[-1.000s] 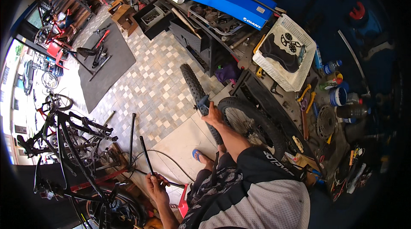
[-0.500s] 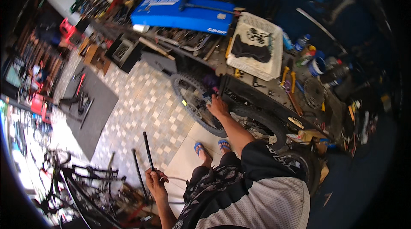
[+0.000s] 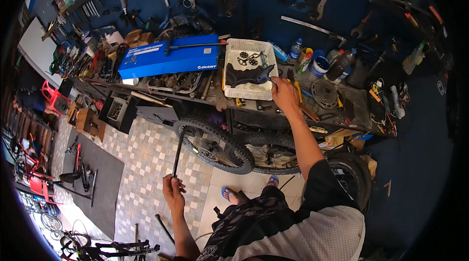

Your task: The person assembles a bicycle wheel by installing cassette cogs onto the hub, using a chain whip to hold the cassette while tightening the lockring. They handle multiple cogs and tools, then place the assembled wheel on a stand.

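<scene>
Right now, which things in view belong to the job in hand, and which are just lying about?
Seemingly in use:
black rod, in the left hand
bluish item, in the right hand
white basket, beneath that item

Seemingly lying about:
blue box
toothed sprocket
blue-capped bottle

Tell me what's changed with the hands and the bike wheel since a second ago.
The right hand has left the wheel and moved up to the basket, holding a dark blue tool. The wheel, edge-on before, now shows its side, tilted. The left hand still holds the black rod.
</scene>
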Motion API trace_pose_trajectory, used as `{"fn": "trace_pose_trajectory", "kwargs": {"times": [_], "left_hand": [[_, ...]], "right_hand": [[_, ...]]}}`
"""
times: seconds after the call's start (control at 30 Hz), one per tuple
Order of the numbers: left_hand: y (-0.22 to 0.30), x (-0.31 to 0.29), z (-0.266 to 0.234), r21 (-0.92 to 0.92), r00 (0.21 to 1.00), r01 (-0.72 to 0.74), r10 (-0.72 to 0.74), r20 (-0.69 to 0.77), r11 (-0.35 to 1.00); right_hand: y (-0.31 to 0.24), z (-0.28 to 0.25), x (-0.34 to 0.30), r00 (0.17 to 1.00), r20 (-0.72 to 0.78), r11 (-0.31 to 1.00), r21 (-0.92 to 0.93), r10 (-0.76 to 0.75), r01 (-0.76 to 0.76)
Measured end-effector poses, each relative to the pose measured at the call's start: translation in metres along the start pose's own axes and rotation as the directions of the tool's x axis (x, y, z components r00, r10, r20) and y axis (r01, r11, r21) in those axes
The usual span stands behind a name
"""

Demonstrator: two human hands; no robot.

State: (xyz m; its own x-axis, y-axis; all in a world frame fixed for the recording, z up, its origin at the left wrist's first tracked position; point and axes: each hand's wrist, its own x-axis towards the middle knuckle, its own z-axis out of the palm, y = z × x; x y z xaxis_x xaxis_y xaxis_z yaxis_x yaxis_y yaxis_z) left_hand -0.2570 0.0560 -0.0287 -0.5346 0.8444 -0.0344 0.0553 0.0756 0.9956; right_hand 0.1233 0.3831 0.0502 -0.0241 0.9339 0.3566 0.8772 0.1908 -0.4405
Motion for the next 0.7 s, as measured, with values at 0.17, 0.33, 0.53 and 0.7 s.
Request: {"fn": "trace_pose_trajectory", "kwargs": {"times": [0.17, 0.33, 0.53, 0.7], "left_hand": [[0.052, 0.057, 0.093, 0.285, 0.963, -0.269, 0.248, 0.108, 0.920], [0.114, 0.130, 0.214, 0.516, 0.786, -0.615, 0.516, 0.341, 0.596], [0.119, 0.223, 0.334, 0.619, 0.683, -0.727, 0.406, 0.608, 0.296], [0.099, 0.254, 0.364, 0.654, 0.648, -0.756, 0.138, 0.749, 0.001]], "right_hand": [[0.055, -0.016, -0.014, 0.994, -0.034, 0.994, -0.029, 0.105, -0.106], [0.141, -0.014, -0.046, 0.989, 0.088, 0.983, -0.147, 0.122, -0.108], [0.205, -0.003, -0.067, 0.992, 0.079, 0.990, -0.089, -0.099, 0.106], [0.227, 0.001, -0.071, 0.991, 0.107, 0.996, -0.025, -0.085, 0.088]]}}
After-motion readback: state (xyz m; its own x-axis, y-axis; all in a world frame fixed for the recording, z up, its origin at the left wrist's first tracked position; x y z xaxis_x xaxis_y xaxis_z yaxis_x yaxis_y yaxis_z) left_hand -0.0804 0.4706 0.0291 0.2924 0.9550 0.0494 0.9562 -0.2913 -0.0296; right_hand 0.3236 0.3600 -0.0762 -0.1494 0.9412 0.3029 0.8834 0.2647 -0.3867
